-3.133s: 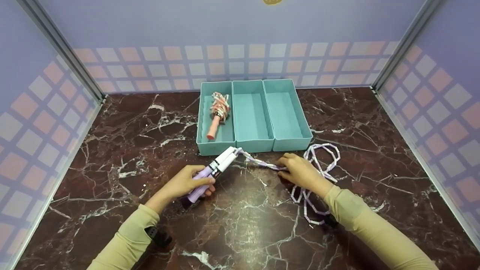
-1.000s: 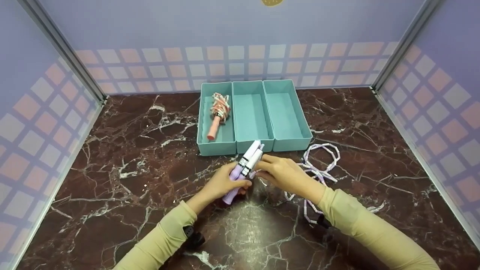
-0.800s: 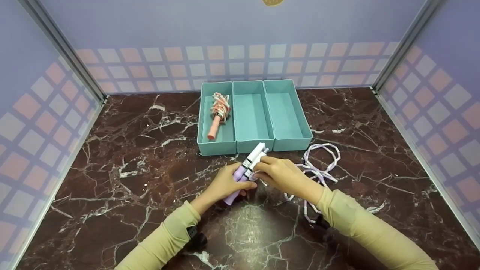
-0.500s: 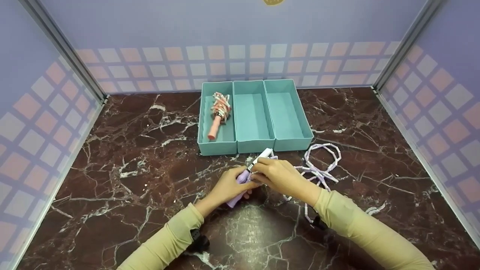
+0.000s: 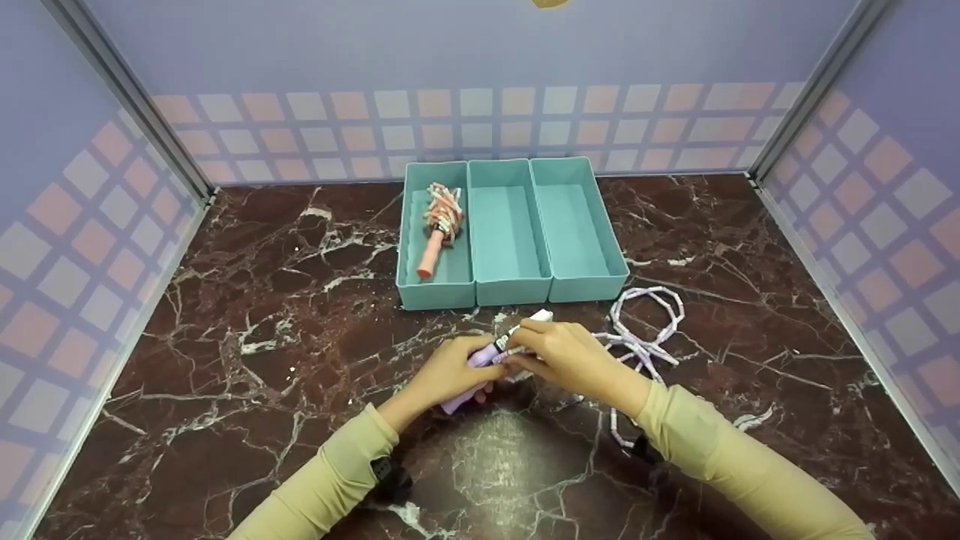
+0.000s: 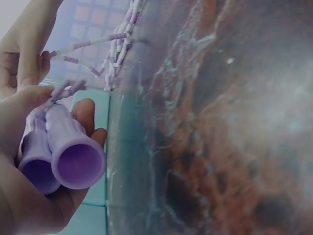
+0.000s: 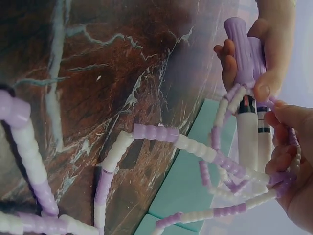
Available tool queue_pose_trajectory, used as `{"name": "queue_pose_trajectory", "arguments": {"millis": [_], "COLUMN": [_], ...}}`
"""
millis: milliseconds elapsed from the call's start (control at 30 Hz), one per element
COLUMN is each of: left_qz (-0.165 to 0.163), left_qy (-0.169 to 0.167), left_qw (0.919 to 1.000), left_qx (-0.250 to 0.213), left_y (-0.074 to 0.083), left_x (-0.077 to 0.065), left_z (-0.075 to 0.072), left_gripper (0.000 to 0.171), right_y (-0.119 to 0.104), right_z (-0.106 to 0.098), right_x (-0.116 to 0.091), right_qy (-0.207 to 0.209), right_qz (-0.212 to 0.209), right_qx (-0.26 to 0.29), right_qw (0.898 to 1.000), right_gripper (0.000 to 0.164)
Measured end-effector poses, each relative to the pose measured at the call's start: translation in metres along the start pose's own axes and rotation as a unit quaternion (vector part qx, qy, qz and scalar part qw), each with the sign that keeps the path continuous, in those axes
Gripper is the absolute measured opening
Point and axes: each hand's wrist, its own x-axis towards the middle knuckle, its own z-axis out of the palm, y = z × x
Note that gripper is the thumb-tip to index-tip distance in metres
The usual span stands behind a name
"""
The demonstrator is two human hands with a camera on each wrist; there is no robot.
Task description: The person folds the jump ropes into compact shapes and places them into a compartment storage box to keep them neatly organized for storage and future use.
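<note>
My left hand (image 5: 450, 371) grips the two purple-and-white handles (image 7: 239, 54) of a beaded jump rope side by side. In the left wrist view, their hollow purple ends (image 6: 63, 127) face the camera. Right beside it, my right hand (image 5: 566, 356) pinches the purple-and-white beaded cord (image 7: 154, 132) near the middle of the handles. A stretch of cord crosses the handles there, beside the left thumb. From the right hand, more cord trails down to loose loops on the table; in the head view my right hand and forearm hide part of it.
Behind the hands stand three teal bins in a row. The left bin (image 5: 436, 298) holds an orange-and-white beaded jump rope (image 5: 444, 210) wound up, its orange handle towards me. Nothing lies in the middle bin (image 5: 514, 292) or right bin (image 5: 589, 289). Panel walls enclose the marbled table (image 5: 300, 450).
My left hand has carried the handles rightward, and my right hand has come left to meet them with the cord. Lately the handles have tipped lower, with the right hand over their white part.
</note>
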Motion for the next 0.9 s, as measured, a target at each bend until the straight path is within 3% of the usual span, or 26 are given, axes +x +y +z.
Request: {"name": "queue_pose_trajectory", "arguments": {"millis": [167, 367, 533, 700, 900], "left_qz": [-0.002, 0.019, 0.043, 0.078, 0.122], "left_qy": [-0.030, -0.075, -0.136, -0.178, -0.189], "left_qw": [0.9979, 0.9864, 0.9771, 0.9701, 0.9689], "left_qx": [0.058, 0.145, 0.158, 0.145, 0.103], "left_y": [0.006, 0.009, 0.009, 0.010, 0.010], "left_x": [-0.003, -0.004, -0.004, -0.004, -0.004], "left_z": [-0.005, -0.010, -0.011, -0.014, -0.014], "left_gripper": [0.012, 0.022, 0.026, 0.027, 0.027], "right_y": [0.000, 0.003, 0.008, 0.015, 0.027], "right_z": [-0.008, -0.017, -0.022, -0.023, -0.020], "right_x": [-0.001, 0.001, 0.004, 0.005, 0.006], "right_qy": [-0.005, -0.018, -0.048, -0.073, -0.092], "right_qz": [-0.013, -0.014, -0.015, -0.002, 0.019], "right_qx": [-0.002, 0.005, 0.019, 0.115, 0.269], "right_qw": [1.000, 1.000, 0.999, 0.991, 0.958], "right_gripper": [0.015, 0.021, 0.022, 0.023, 0.021]}}
